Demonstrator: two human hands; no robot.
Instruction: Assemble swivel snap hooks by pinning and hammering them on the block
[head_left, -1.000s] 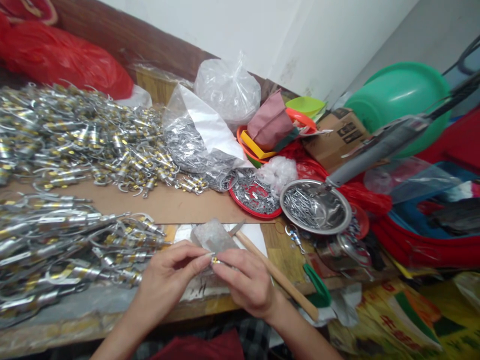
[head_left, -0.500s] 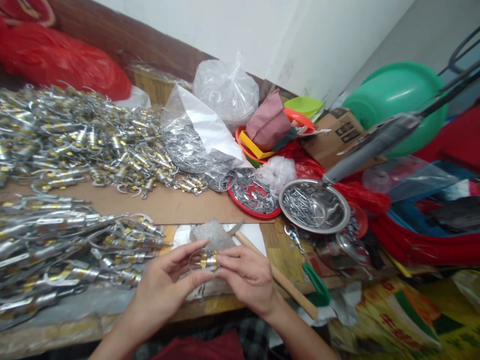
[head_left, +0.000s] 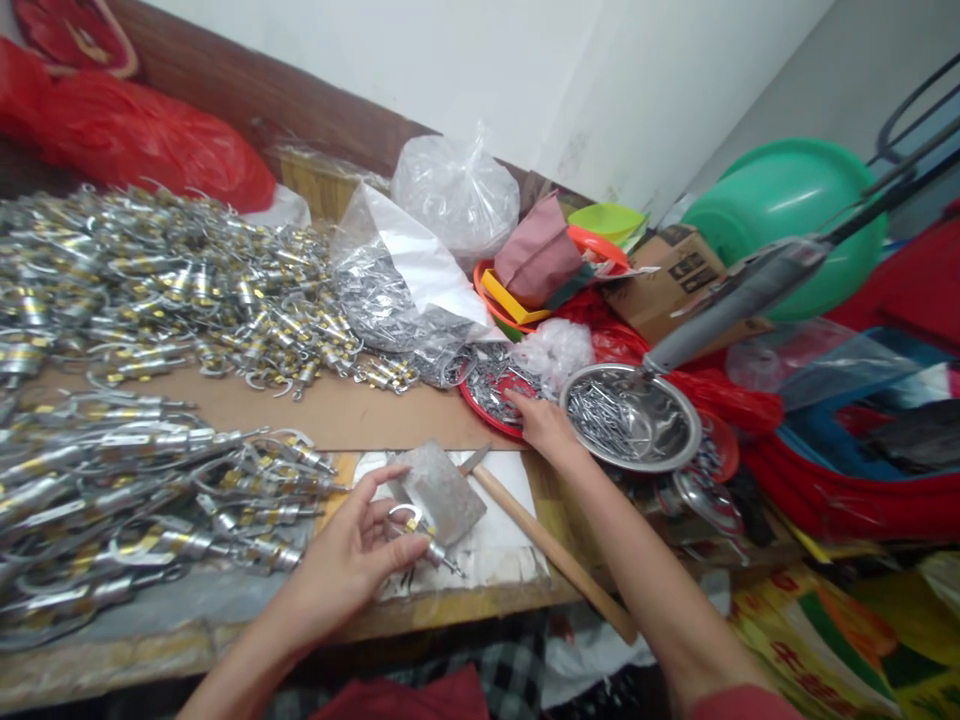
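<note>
Within left grip (head_left: 354,552), metal fitting (head_left: 436,550)

Held fitting (head_left: 438,552): glossy metal. Block (head_left: 444,497): matt, rough surface. Long handle (head_left: 556,546): smooth wood. Bowl (head_left: 670,418): polished metal. Basin (head_left: 791,225): glossy plastic. Carton (head_left: 660,278): matt cardboard.

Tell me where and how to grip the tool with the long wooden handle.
Take the lower part of the wooden handle, probably from the near right side: it is slim and bare, and its end seems to jut past the edge of the table, while the metal head lies close to the grey block.
</note>
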